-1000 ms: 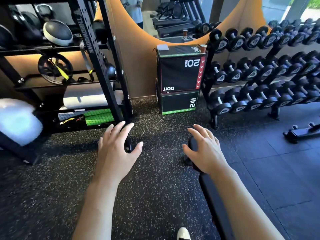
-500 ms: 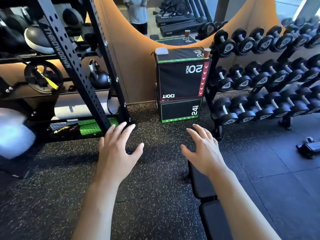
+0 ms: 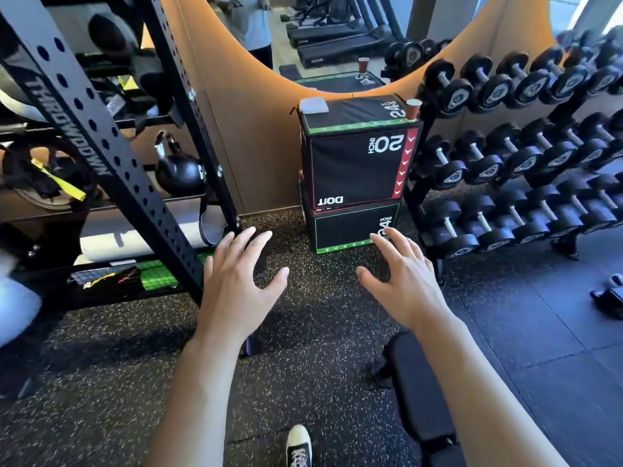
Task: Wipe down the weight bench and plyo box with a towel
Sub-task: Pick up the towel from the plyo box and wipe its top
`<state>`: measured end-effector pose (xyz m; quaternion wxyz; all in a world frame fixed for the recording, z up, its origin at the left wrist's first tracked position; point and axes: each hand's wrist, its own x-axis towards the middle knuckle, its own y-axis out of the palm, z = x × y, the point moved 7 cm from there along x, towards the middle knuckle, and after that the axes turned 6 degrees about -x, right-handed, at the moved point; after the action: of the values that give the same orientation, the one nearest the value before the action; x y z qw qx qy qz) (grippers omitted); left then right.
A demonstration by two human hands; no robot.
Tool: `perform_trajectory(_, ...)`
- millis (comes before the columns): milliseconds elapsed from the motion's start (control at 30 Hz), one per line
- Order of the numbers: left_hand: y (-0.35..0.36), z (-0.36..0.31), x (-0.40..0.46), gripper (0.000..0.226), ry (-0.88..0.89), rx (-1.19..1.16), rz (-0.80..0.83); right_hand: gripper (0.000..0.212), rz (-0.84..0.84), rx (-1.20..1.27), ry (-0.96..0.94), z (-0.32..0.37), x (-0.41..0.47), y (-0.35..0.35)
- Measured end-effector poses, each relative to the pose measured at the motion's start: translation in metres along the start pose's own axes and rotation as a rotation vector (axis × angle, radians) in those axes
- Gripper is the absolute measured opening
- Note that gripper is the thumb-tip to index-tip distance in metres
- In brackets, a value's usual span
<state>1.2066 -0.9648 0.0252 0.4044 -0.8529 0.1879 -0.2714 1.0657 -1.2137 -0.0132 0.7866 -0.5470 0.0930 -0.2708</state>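
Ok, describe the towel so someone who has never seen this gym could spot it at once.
Find the stacked black plyo box against the tan wall, between the black storage rack and the dumbbell rack. On its top face, at the back left corner, lies the towel: small, white, folded. The only other item up there is a brown paper cup at the right corner.

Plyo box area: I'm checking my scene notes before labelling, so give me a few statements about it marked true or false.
1. A folded white towel lies on top of the plyo box. True.
2. The left hand grips the towel. False: it is open and holds nothing.
3. A brown paper cup stands on the box's right corner. True.
4. The right hand presses on the weight bench. False: it hovers open beyond the bench's end.
5. The dumbbell rack stands left of the box. False: it stands to the right.
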Motion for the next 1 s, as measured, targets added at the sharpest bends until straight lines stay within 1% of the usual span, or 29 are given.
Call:
perform_trajectory(133,-0.001,0.031,0.068,0.064,0.024,-0.013,0.007,0.080,-0.027,-0.009,0.036,0.020,0.064,0.010)
perform_trajectory(267,0.005,0.063,0.125,0.065,0.035,-0.011,0.021,0.075,-0.010,-0.025,0.051,0.037,0.118,0.033)
perform_trajectory(400,0.017,0.086,0.166,0.066,0.037,-0.032,0.024,0.071,-0.003,-0.042,0.080,0.035,0.161,0.045)
perform_trajectory(500,0.032,0.100,0.205,0.067,0.034,-0.010,0.024,0.069,-0.017,-0.077,0.085,0.031,0.200,0.051)
perform_trajectory(733,0.074,0.116,0.301,0.068,0.016,0.136,0.030,0.069,-0.017,-0.145,0.038,0.007,0.300,0.074)
perform_trajectory(867,0.101,0.113,0.363,0.067,0.029,0.155,0.026,0.073,-0.018,-0.150,0.005,-0.012,0.362,0.080)
perform_trajectory(1000,0.126,0.106,0.419,0.066,0.029,0.151,0.009,0.072,-0.020,-0.140,-0.018,-0.033,0.426,0.082)
